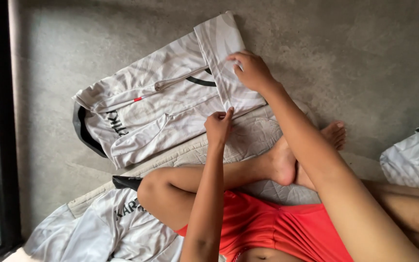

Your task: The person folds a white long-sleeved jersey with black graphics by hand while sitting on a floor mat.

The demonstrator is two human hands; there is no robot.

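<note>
A dark window frame (3,126) runs along the left edge. A white patterned shirt (161,97) lies on the grey concrete floor (345,53), partly folded, with one sleeve turned across its body. A second white garment (107,228) lies at lower left. The left hand (217,127) pinches the lower edge of the folded sleeve between thumb and fingers. The right hand (251,71) presses flat on the sleeve's upper part, fingers extended, gripping nothing. Another white bundle (415,157) lies at the right.
</note>
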